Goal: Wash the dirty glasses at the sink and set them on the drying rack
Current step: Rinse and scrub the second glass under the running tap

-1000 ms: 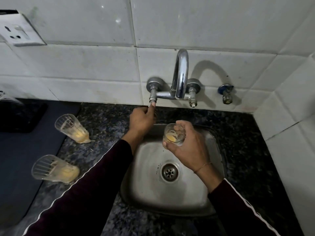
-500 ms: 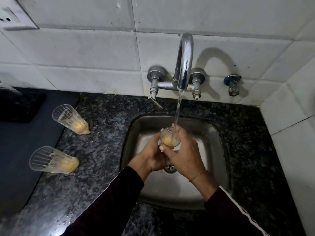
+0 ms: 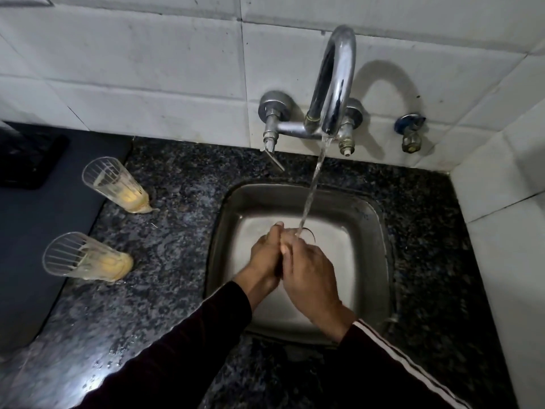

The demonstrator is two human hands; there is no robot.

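Leftmost, a dark mat [image 3: 44, 237] covers the counter [image 3: 165, 290]. At its right edge stand two dirty glasses, the far glass [image 3: 115, 184] and the near glass [image 3: 85, 256], both with yellow residue at the base. Right of them your left hand [image 3: 265, 255] and right hand [image 3: 309, 276] meet over the sink [image 3: 374, 231], pressed close together. Between them you hold a third glass [image 3: 305, 231]; only a sliver of its rim shows past your fingers, so I cannot tell how either hand grips it. Water [image 3: 312, 190] runs from the tap [image 3: 333, 84] onto that rim. A small valve [image 3: 410, 134] sits on the wall far right.
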